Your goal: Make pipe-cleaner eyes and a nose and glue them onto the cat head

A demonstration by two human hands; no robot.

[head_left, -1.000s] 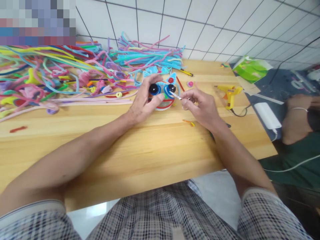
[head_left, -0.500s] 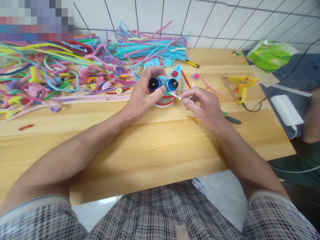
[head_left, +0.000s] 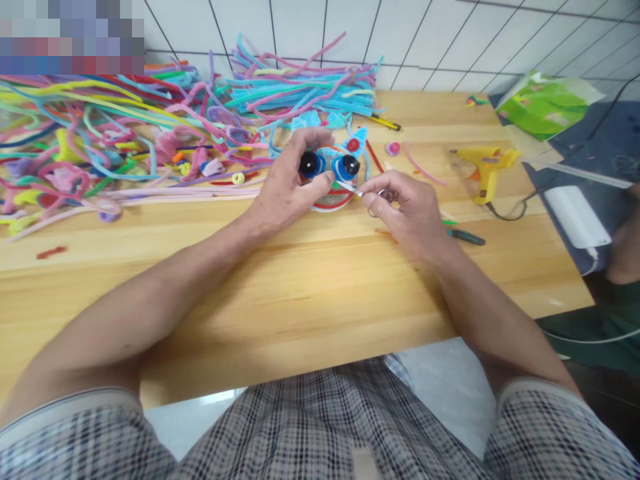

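Observation:
A round face made of pipe cleaners (head_left: 331, 205), light blue with a red curve at the bottom, stands on the table in front of me. It has two black eyes ringed in blue and a light blue ear with a red centre (head_left: 353, 145). My left hand (head_left: 285, 181) grips its left side, thumb near the middle under the eyes and fingers round the top edge. My right hand (head_left: 407, 203) holds small metal scissors (head_left: 350, 189) by the handles. Their blade tips meet the face beside my left thumb; whether the blades are apart I cannot tell.
Loose colourful pipe cleaners (head_left: 135, 140) pile up at the left, with a blue and pink bundle (head_left: 310, 93) by the tiled wall. On the right are a yellow glue gun (head_left: 485, 170), a dark-handled tool (head_left: 467, 237), a white box (head_left: 577, 217) and a green packet (head_left: 545, 107). A person's arm (head_left: 625, 247) shows at the right edge.
Both hands keep nearly the same pose on the face and the scissors. The whole view has shifted slightly; the scissor tips stay by my left thumb.

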